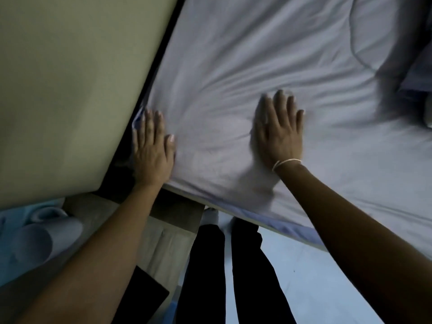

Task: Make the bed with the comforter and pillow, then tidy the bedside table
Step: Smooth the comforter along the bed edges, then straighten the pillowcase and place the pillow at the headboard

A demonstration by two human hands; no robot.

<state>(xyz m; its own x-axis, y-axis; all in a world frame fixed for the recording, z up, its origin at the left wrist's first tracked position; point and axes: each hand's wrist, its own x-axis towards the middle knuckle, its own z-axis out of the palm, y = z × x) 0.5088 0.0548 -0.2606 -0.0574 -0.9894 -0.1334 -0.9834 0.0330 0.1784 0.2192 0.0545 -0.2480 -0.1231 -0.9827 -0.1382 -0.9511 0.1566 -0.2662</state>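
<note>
Two flat hands, left hand (153, 150) and right hand (279, 134), fingers spread, press your soft, limp bedsheet (268, 54); expect wrinkles, so grip its edge.

Left hand (153, 152) and right hand (279, 132) flat, fingers straight.

Two hands flat on one pale sheet (257, 66): left hand (153, 150) at the sheet's corner by the headboard (70, 90), right hand (279, 134) near the sheet's near edge. One thin band (286, 163) on the right wrist; two legs in dark trousers (233, 277) below the bed's edge. One bedside table (131, 206) at the left, bearing one light-blue bundle (35, 235), its make-up unclear
</note>
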